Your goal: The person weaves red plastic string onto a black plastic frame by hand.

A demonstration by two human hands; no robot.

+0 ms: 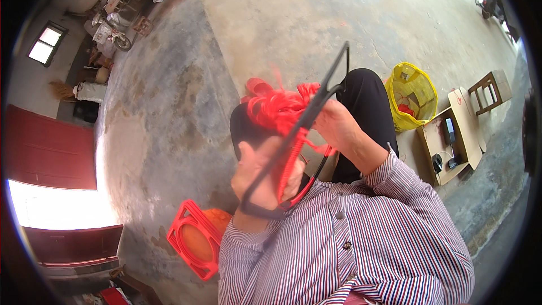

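Over my lap a thin black frame (312, 114) stands tilted, a long bar with a narrow upper end and a curved lower end. Red cord is wound tightly along part of it (289, 170). My left hand (262, 178) is closed round the wound lower part, its thumb sticking out. A loose bundle of red cord (276, 107) hangs at the middle of the frame, partly blurred. My right hand (337, 127) is closed at the bundle's right side, with red strands by its fingers. What lies inside its grip is partly hidden by the bar.
A red plastic stool (182, 248) with a round orange seat stands at lower left. To the right are a yellow basket (397, 118) holding red material, an open cardboard box (451, 179) with small dark devices, and a wooden stool (504, 86). Clutter and a wheeled vehicle (120, 40) line the far left.
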